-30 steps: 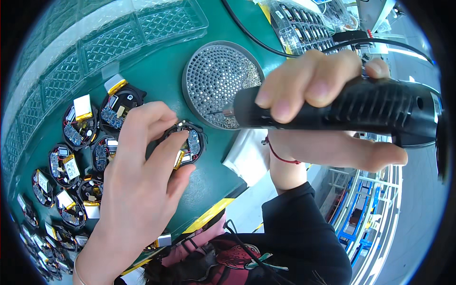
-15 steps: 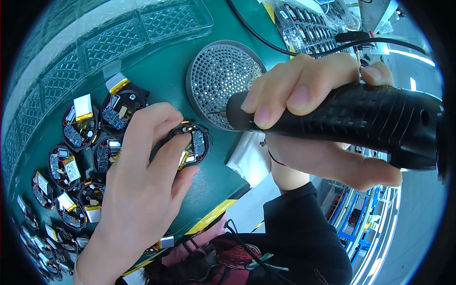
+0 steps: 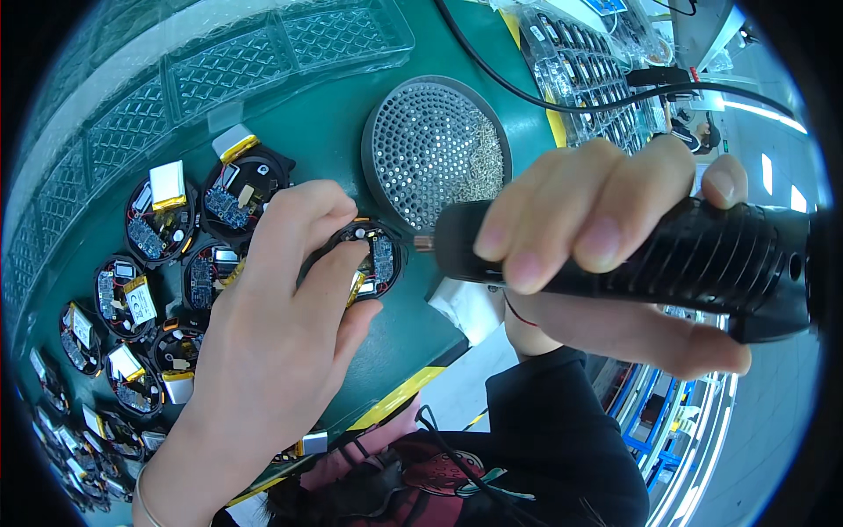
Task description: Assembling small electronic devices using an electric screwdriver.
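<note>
While R fingers (image 3: 615,202) wrap driver (image 3: 685,255), L fingers (image 3: 334,277) pinch PCB unit (image 3: 383,255); dish (image 3: 370,171): prob. screws (image 3: 481,167).

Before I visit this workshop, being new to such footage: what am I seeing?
You're looking down through one wide fisheye camera worn on a person's head. There's no robot, just two bare hands. The left hand holds a round circuit-board assembly over the green mat; the right hand grips a black power screwdriver. Nearby are a gray perforated tray with tiny screw-like pieces, similar assemblies with flat pouch batteries, and a clear compartmented tray.
</note>
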Tool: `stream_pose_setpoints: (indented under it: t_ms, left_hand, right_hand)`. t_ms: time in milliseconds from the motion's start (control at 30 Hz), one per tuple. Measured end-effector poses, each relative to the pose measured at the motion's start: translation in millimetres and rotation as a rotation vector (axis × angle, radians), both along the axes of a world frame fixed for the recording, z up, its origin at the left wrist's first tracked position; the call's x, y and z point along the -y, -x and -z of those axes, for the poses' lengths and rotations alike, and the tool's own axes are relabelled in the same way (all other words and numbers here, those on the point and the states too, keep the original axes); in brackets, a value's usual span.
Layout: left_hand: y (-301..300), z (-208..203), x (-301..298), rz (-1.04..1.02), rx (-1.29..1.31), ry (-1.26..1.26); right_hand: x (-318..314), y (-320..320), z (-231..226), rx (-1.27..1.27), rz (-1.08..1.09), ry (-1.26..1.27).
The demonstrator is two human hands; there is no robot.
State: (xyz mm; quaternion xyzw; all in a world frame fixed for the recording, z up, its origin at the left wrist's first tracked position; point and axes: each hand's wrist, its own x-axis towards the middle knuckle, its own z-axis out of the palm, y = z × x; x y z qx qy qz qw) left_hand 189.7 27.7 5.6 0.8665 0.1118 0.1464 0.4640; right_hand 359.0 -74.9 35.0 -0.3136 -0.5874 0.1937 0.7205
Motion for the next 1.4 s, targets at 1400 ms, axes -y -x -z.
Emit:
stream_pose_setpoints:
  t_ms: [1400]
  left_hand:
    - [1.2,8.8,-4.3,0.088,0.094,-0.120]
  right_hand:
    - [-24.3,7.3,5.7,0.078,-0.164,0.115]
